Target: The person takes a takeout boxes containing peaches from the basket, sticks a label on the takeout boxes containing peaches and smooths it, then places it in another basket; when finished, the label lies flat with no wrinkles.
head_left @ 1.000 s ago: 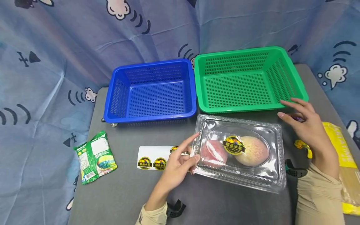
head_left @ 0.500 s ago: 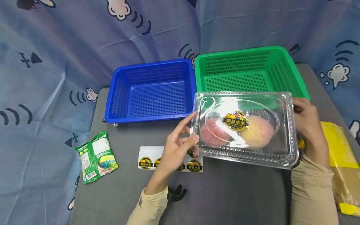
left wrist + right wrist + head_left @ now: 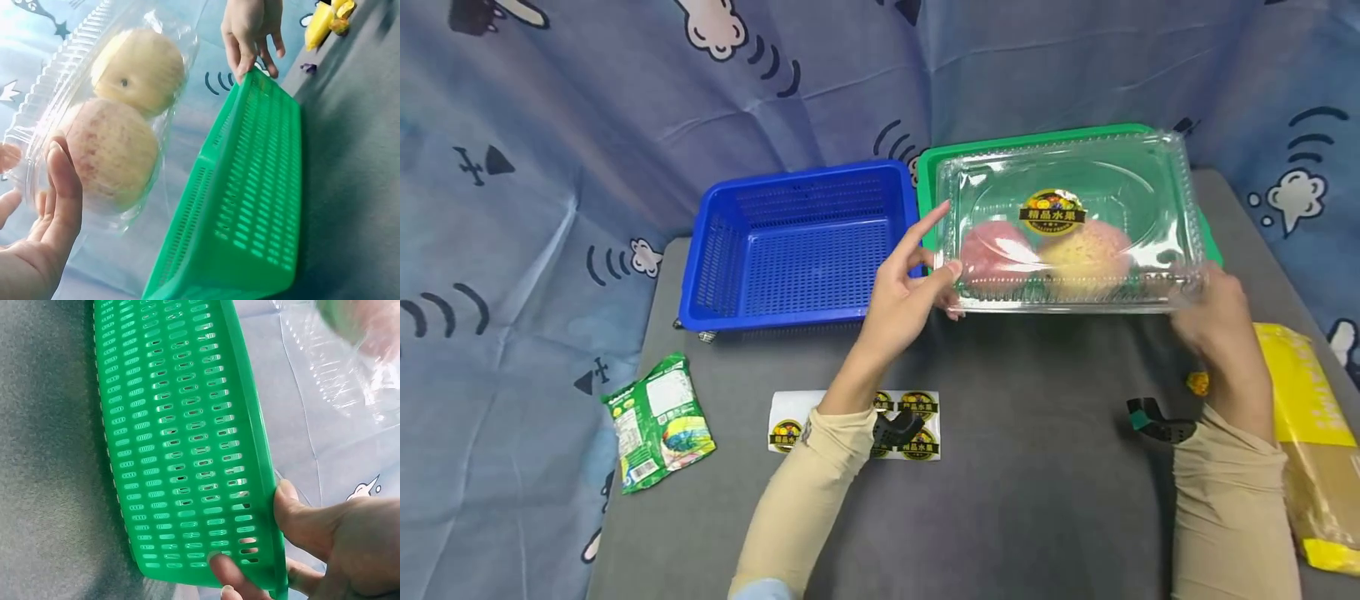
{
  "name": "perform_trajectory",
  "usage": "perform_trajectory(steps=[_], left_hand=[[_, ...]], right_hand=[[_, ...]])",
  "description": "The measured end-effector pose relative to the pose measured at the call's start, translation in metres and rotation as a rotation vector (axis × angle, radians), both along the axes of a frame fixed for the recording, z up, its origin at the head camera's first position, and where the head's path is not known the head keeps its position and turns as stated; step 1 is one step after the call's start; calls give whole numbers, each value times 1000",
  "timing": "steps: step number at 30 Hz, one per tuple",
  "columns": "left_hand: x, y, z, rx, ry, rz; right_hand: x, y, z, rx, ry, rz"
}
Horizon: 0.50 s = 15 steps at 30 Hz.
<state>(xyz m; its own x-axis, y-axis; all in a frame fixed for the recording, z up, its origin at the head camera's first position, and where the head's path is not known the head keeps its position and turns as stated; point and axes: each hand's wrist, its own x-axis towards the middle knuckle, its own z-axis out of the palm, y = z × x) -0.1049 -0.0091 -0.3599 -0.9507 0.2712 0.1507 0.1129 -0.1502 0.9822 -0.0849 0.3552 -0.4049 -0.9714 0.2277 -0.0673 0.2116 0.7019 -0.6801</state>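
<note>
In the head view, my left hand (image 3: 901, 296) holds a clear plastic fruit box (image 3: 1131, 271) by its left end, thumb and fingers at the edge. Inside lie two peaches, the pinkish one (image 3: 996, 254) and the yellowish one (image 3: 1090, 258). A round fruit sticker (image 3: 1052, 212) is on the lid. The box is up over the green basket (image 3: 187, 434) and tilted. My right hand (image 3: 1221, 333), blurred in the head view, grips the basket's near right corner. In the right wrist view its thumb (image 3: 290, 500) is at the rim and a finger lies against the slotted wall.
Left of the green basket stands a blue basket (image 3: 797, 318). A sheet of fruit stickers (image 3: 917, 408) lies on the grey table (image 3: 1037, 500). A green packet (image 3: 662, 425) is at the left, a long yellow-and-brown packet (image 3: 1315, 450) at the right edge.
The box has gone from over the table, up and away, to over the green basket in my left hand. My right hand has come to the basket's corner.
</note>
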Motion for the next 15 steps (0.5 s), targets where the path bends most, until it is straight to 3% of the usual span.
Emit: perform_trajectory(steps=[2,7,15], left_hand=[[-11,5,3,-3,-15,17],[-36,16,4,-17,-31,34],[-65,28,-6,-170,-141,-17]], right_hand=[[0,-3,0,49,-19,1],[0,-6,-4,38,28,12],[1,-6,-3,30,6,19]])
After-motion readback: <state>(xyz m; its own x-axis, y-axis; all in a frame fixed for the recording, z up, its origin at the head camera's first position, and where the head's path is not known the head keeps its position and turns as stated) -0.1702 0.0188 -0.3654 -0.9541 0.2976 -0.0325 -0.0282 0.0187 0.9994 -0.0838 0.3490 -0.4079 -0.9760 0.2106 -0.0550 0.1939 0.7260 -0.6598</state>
